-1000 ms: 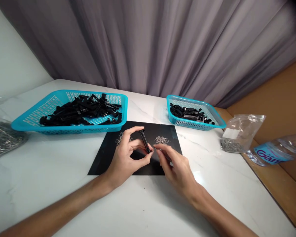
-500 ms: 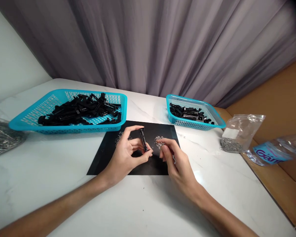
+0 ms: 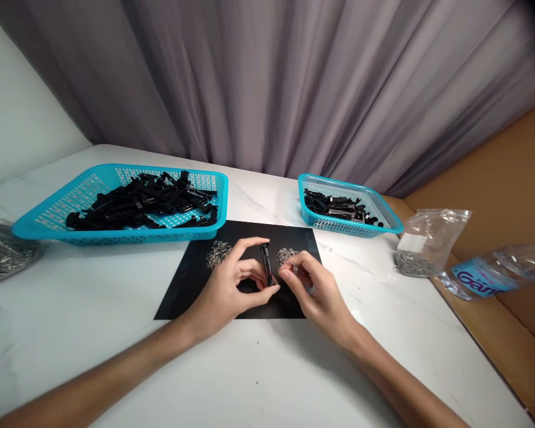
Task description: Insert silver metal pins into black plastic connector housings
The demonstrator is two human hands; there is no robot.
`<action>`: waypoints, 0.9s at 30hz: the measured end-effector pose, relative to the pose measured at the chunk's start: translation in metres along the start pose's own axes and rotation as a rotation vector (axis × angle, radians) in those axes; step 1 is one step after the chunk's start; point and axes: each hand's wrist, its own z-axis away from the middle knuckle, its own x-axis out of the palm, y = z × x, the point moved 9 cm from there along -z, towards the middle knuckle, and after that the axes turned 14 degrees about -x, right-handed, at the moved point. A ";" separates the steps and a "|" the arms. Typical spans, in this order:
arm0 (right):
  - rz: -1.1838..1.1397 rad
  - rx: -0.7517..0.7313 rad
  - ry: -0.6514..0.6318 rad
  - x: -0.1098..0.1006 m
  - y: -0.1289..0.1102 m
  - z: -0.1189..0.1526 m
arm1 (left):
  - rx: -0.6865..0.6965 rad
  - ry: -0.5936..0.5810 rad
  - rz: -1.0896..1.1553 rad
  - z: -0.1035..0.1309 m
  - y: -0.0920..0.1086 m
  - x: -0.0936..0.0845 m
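Between thumb and index finger, my left hand (image 3: 229,285) grips a slim black plastic part (image 3: 267,264) by its two ends, nearly upright above the black mat (image 3: 182,297). Close to its right side, my right hand (image 3: 314,282) has thumb and index finger pinched together. Whatever sits in that pinch is too small to make out. A pile of small silvery metal pieces (image 3: 286,255) lies on the mat just behind my right fingertips. Another silvery pile (image 3: 217,254) lies behind my left hand.
A large blue basket (image 3: 116,235) of black plastic parts stands at the left, a smaller blue basket (image 3: 352,227) at the back right. Bags of metal pieces lie at the far left (image 3: 9,249) and right (image 3: 417,261). A water bottle (image 3: 485,276) lies by the right edge.
My left hand has shifted slightly right and turned the black part more upright. My right fingers have come off the metal pile and moved nearer the part, thumb and index finger pinched.
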 end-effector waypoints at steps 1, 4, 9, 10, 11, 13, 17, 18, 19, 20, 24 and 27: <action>0.037 -0.029 0.038 -0.005 -0.001 -0.002 | 0.010 0.010 -0.072 0.001 0.001 0.000; 0.111 -0.101 0.120 -0.014 -0.003 -0.008 | 0.064 0.074 -0.343 0.004 0.005 0.000; 0.090 -0.105 0.104 -0.012 0.007 -0.014 | 0.070 0.134 -0.536 0.005 0.008 -0.001; 0.080 -0.097 0.101 -0.010 0.010 -0.014 | 0.068 0.134 -0.536 0.004 0.007 0.000; 0.070 -0.090 0.100 -0.009 0.012 -0.014 | 0.070 0.133 -0.534 0.003 0.007 0.000; 0.055 -0.079 0.098 -0.006 0.015 -0.013 | 0.069 0.129 -0.534 0.001 0.005 0.001; 0.054 -0.082 0.083 -0.001 0.017 -0.013 | 0.046 0.140 -0.559 -0.001 -0.001 0.002; 0.059 -0.087 0.071 0.000 0.017 -0.014 | 0.046 0.145 -0.562 -0.001 -0.002 0.001; 0.063 -0.091 0.059 0.001 0.017 -0.015 | 0.050 0.147 -0.561 -0.001 -0.002 0.001; 0.067 -0.093 0.048 0.001 0.016 -0.015 | 0.055 0.145 -0.560 -0.001 -0.001 0.002; 0.089 -0.094 0.032 0.001 0.016 -0.015 | 0.066 0.138 -0.563 -0.001 0.000 0.003; 0.132 -0.115 0.029 0.002 0.015 -0.013 | 0.068 0.143 -0.567 0.000 -0.001 0.004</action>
